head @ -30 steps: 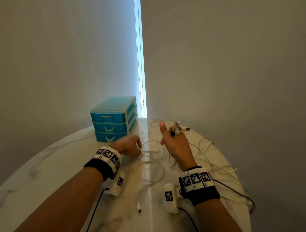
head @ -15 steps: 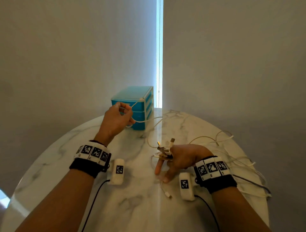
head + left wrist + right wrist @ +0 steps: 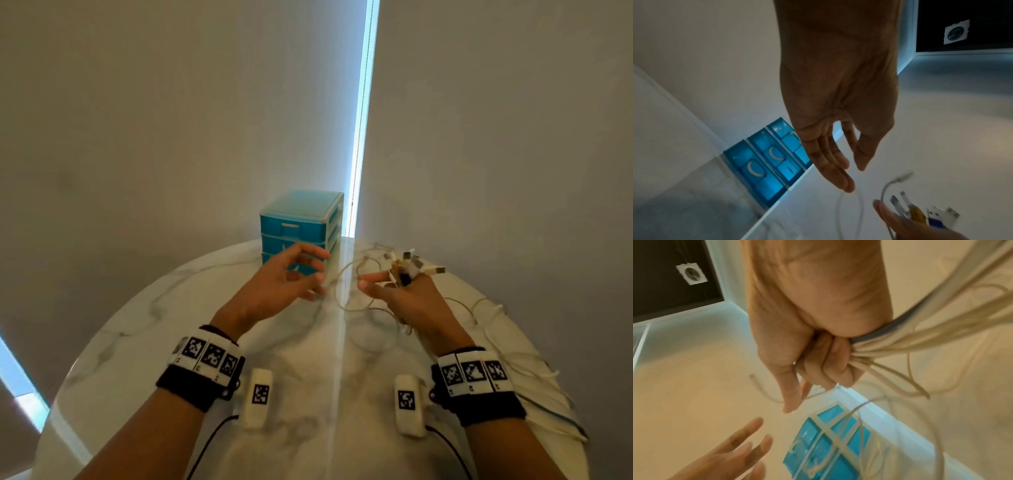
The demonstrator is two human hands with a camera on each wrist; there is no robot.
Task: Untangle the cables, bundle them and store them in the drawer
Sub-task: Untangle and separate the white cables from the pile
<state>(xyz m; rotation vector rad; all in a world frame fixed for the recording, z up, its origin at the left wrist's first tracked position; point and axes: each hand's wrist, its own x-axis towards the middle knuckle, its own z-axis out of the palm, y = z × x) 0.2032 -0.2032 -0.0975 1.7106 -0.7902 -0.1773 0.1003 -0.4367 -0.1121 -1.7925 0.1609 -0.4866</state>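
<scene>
Cables (image 3: 900, 344) clenched in right hand (image 3: 414, 301), plug ends fanned above fingers, tails trailed over table (image 3: 308, 394). Left hand (image 3: 281, 284) released, nothing held. Drawers (image 3: 301, 226) closed. Risk judged: trailing loops re-knotted or dragged off edge if pulled.

Two hands (image 3: 284, 281), one three-drawer unit (image 3: 301, 222), several cables (image 3: 411, 267)

Head: looking forward and down over round white marble table (image 3: 308, 394) | left wrist: close along palm, facing blue plastic three-drawer box (image 3: 764, 164) | right wrist: close along fist | shared: same box (image 3: 824, 447).
</scene>
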